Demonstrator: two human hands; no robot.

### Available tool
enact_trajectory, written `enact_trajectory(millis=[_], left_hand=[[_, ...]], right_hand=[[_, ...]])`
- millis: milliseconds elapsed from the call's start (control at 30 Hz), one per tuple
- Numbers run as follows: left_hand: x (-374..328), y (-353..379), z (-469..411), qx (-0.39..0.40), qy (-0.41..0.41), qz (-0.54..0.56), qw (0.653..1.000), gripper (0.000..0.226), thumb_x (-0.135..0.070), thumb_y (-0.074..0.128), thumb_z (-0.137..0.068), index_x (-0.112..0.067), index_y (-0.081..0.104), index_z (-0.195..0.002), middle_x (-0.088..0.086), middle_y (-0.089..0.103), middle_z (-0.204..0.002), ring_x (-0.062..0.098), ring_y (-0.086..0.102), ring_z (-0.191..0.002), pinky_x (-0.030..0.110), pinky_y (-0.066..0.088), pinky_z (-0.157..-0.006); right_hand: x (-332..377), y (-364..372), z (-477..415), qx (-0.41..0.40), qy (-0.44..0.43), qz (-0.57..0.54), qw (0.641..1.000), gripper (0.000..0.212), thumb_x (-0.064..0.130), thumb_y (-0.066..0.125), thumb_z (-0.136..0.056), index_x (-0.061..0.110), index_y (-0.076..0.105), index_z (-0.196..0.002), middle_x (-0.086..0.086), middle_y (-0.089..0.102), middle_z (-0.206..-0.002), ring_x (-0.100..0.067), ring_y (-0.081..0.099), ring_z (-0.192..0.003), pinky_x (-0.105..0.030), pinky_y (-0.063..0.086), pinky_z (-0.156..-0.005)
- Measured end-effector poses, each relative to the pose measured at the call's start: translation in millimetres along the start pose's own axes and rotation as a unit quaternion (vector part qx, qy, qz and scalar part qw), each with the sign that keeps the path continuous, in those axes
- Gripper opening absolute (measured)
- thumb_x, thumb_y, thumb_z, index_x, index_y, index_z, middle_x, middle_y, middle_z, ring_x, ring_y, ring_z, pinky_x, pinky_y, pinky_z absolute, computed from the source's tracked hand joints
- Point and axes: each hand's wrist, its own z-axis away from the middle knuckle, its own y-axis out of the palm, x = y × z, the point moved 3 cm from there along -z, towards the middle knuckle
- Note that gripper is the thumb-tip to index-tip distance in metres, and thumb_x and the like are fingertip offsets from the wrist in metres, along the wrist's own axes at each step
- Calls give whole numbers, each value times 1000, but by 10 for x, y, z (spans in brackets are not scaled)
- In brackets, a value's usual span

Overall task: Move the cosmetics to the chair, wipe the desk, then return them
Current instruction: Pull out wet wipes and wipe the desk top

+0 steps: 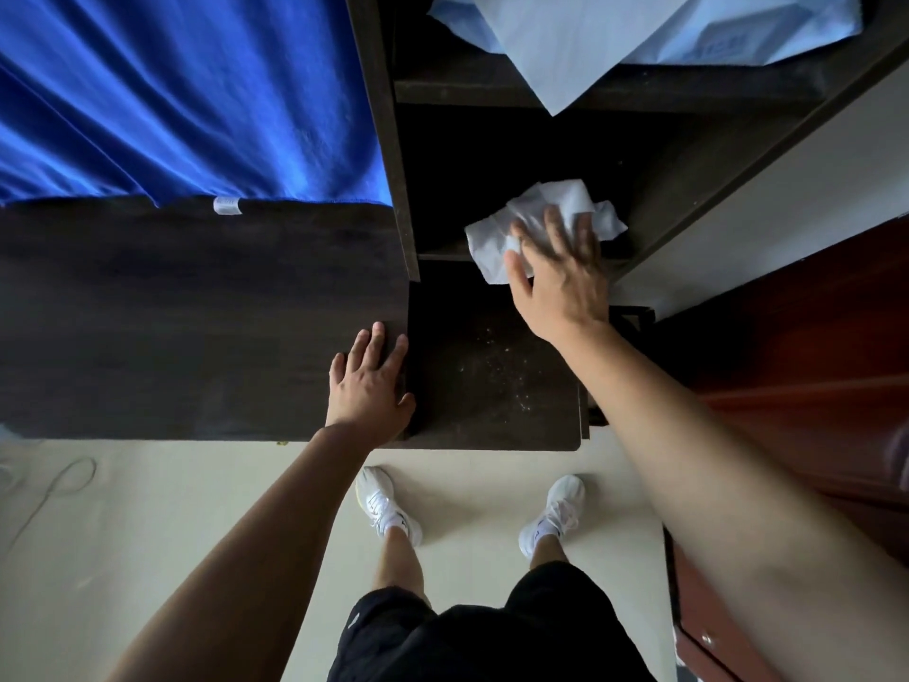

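My right hand (pixel 560 273) presses flat on a crumpled white tissue (pixel 492 248) at the back of the lower dark desk section (pixel 492 376), under the shelf unit. Pale dust specks show on that section in front of the hand. Resting flat with fingers apart, my left hand (pixel 371 381) holds nothing at the right end of the higher dark desk top (pixel 196 327). No cosmetics and no chair are in view.
A dark shelf unit (pixel 388 140) rises behind the desk, with pale blue sheets (pixel 615 36) on its upper shelf. A blue curtain (pixel 172 91) hangs at the back left. A reddish wooden cabinet (pixel 811 361) stands at the right. A cable (pixel 59 484) lies on the floor.
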Motion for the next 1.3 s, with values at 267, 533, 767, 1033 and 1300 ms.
enact_trajectory(millis=[267, 533, 767, 1033, 1300], left_hand=[[39, 38, 3, -7, 13, -9, 1000, 81, -49, 54, -89, -34, 11, -157, 4, -5, -167, 24, -4, -153, 49, 6, -121], [-9, -17, 19, 4, 0, -25, 1000, 82, -49, 55, -90, -33, 11, -157, 5, -5, -167, 25, -5, -153, 51, 7, -121], [-286, 35, 136, -67, -59, 2, 996, 70, -39, 54, -94, -24, 24, -156, 9, 1, -166, 30, -1, -153, 52, 10, -122], [-940, 898, 589, -172, -20, -8, 985, 59, -32, 60, -94, -13, 43, -147, 20, 13, -163, 38, 10, -151, 58, 8, -121], [-847, 1522, 287, -37, -31, 28, 998, 64, -33, 54, -97, -12, 32, -154, 20, 7, -164, 39, 6, -151, 54, 11, -121]], right_hand=[[641, -20, -439, 20, 69, -25, 997, 57, 57, 35, -99, 41, 32, -154, -10, 20, -166, -52, 10, -149, -59, 11, -121], [348, -100, 21, 37, -74, 19, 996, 51, 39, 33, -106, 31, 29, -156, -8, 28, -162, -45, 19, -148, -49, 25, -119], [-158, 90, 461, -106, -147, -45, 982, 40, 33, 47, -103, 19, 59, -139, -17, 48, -151, -49, 41, -136, -54, 38, -109], [-763, 1516, 1318, 169, -155, -17, 973, 58, 51, 33, -104, 21, 40, -153, -22, 26, -161, -51, 20, -147, -59, 13, -121], [-798, 1907, 1457, 131, -124, -19, 983, 53, 46, 36, -105, 23, 40, -153, -20, 24, -163, -49, 12, -150, -58, 20, -121]])
